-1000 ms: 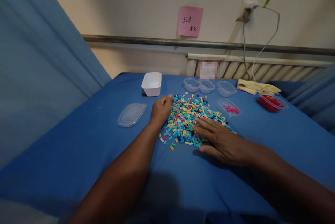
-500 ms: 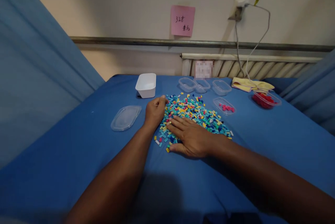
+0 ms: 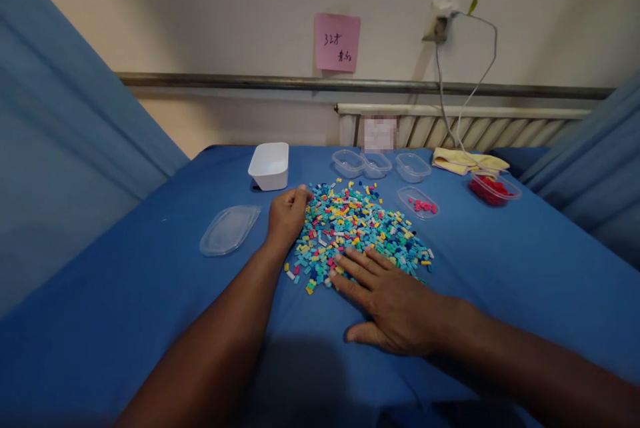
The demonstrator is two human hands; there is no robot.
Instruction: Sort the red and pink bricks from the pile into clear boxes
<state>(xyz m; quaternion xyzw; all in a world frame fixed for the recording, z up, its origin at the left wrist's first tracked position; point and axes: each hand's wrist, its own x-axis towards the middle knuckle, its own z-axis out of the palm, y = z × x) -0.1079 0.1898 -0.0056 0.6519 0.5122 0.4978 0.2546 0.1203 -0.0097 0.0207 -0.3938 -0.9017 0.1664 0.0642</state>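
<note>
A wide heap of small toy building bricks (image 3: 360, 221) in blue, teal, yellow, white and pink lies spread on the blue cloth (image 3: 150, 295). At the heap's left edge rests my left hand (image 3: 287, 215), closed, thumb on top; whatever its fingers hold is hidden. My right hand (image 3: 393, 301) is stretched out palm down at the near edge, its fingertips over the bricks and its thumb apart. Beyond the heap's far right side, a clear shallow lid (image 3: 403, 195) carries a small group of pink bricks (image 3: 424, 205).
Behind the heap stand a white tub (image 3: 270, 178) and several clear tubs (image 3: 413, 168). A clear lid (image 3: 229, 231) lies left of my left hand. At the right are a clear tub of red pieces (image 3: 493, 189) and a yellow cloth (image 3: 465, 161). A cable (image 3: 495, 48) hangs nearby.
My right hand swept left across the heap, then drew back toward me and right to its near edge. My left hand stays closed at the left edge. The whole view has shifted slightly.
</note>
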